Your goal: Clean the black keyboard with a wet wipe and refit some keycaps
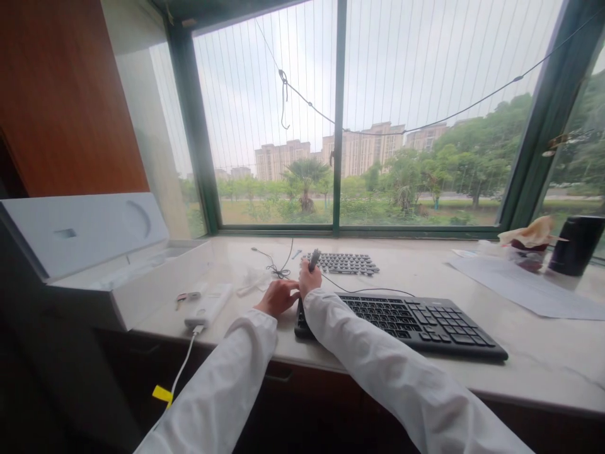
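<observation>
My right hand (309, 279) is closed around a small dark tool (314, 258) that sticks up from my fist, just past the left end of a black keyboard (416, 321). My left hand (278, 297) rests beside it on the pale counter, fingers bent toward the keyboard's left edge; it seems to hold nothing. Both arms are in white sleeves. A smaller flat grid of dark keys (345, 263) lies on the counter behind my right hand.
A white open box (108, 265) stands at the left. A white power bank (208, 307) with a white cable lies near the counter edge. Thin wires (278, 270) lie by the window. Paper sheets (520, 284), a cup with tissue (529, 243) and a black cylinder (576, 244) sit far right.
</observation>
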Demonstrator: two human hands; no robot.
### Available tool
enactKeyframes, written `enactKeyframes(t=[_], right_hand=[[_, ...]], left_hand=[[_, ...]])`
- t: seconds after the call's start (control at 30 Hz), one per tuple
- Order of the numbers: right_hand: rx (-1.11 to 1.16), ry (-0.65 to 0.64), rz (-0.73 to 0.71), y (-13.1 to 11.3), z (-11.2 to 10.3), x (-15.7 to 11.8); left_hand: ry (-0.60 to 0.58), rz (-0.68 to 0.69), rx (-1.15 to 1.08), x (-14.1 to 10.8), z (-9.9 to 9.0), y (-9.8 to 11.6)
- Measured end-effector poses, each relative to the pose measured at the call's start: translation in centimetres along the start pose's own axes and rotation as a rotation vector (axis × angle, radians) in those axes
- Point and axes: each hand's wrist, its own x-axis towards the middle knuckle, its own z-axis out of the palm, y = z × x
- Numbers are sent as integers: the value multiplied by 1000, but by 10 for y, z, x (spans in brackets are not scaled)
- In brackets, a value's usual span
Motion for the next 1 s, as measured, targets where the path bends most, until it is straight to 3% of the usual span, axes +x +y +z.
enactKeyframes(t=[0.23,0.43,1.0], right_hand=[[-100,-32,-159,0,5,-13],[-145,-18,-209,3,5,-13],[-248,-75,-310,0,2,-17]], left_hand=[[-10,-80,-30,-2,2,-11],[-11,-109,-82,-1,9,-15],[8,-27,-100,-1,9,-14]])
